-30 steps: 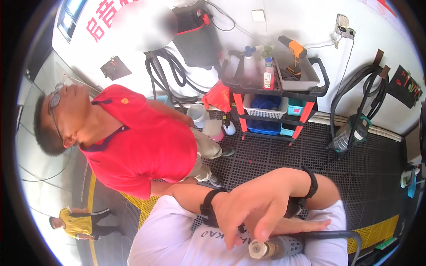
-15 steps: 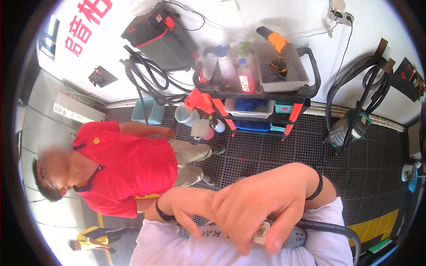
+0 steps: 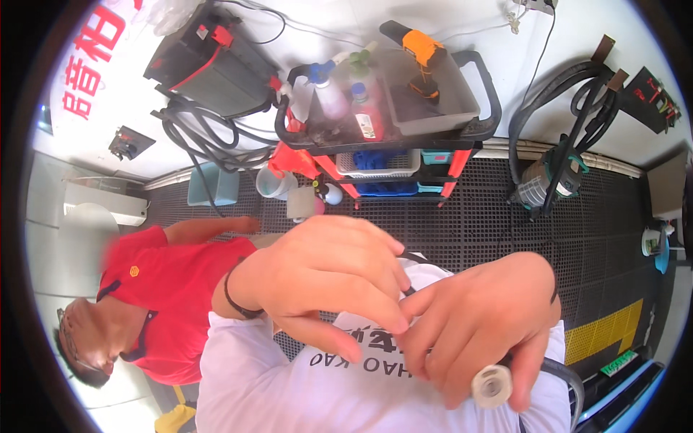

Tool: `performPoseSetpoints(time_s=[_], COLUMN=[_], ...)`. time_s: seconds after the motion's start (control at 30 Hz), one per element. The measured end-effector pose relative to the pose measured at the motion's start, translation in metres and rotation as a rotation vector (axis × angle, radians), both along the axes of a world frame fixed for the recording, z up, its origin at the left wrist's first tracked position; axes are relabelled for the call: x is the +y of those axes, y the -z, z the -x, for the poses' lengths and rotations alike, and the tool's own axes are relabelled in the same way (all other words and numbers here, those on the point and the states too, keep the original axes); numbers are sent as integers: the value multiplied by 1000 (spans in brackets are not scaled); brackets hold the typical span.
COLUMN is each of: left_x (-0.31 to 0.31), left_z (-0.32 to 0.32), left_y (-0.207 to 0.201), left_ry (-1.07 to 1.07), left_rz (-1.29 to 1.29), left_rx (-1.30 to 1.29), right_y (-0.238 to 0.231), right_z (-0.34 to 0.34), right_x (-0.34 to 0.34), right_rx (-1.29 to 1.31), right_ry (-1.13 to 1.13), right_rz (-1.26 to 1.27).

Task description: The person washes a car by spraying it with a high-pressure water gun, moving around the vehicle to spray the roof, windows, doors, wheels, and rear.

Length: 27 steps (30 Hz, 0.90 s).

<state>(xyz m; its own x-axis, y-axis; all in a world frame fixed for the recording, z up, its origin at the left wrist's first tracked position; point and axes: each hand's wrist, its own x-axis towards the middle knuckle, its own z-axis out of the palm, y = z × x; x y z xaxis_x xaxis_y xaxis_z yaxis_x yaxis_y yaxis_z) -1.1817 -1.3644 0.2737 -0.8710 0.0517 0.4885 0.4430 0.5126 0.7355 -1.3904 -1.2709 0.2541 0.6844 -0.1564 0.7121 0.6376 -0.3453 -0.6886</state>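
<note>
My right hand [image 3: 476, 325] is wrapped round a black hose end whose pale hexagonal fitting [image 3: 491, 387] shows a round hole and sticks out between thumb and fingers. From there a black hose [image 3: 567, 375] curves away at the lower right. My left hand [image 3: 325, 270] is just left of it, palm down, fingers loosely bent and thumb spread apart. Its fingertips come close to the right hand's knuckles; whether they touch, I cannot tell. A short dark piece, perhaps hose, shows between the hands. Beneath both is my white shirt [image 3: 274, 390] with dark lettering.
A person in a red shirt [image 3: 173, 289] stands close on the left. Ahead is a black-and-red cart [image 3: 325, 148] carrying spray bottles [image 3: 330, 97] and a grey bin [image 3: 440, 119] with an orange-and-black power tool [image 3: 426, 54]. A vacuum-like machine [image 3: 545, 180] stands at right on the grated floor [image 3: 599, 238].
My hands have moved apart: the left, formerly partly behind the right, is now farther up and in full view. The right has shifted right. The whole scene has slid left and upward.
</note>
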Motion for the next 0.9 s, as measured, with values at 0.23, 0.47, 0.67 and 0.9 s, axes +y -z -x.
performPoseSetpoints(time_s=[0.23, 0.47, 0.67, 0.9], left_x=[-4, 17, 43, 47], left_z=[45, 64, 83, 84], left_y=[-24, -38, -34, -20], left_ry=[47, 60, -39, -56], left_rz=[341, 340, 561, 741], left_rx=[123, 140, 222, 342], right_y=[-5, -3, 17, 28], right_z=[-2, 2, -7, -9], right_x=[19, 7, 11, 15], right_rx=[73, 144, -120, -197], right_ry=[138, 30, 246, 329], right_rz=[-35, 152, 191, 294])
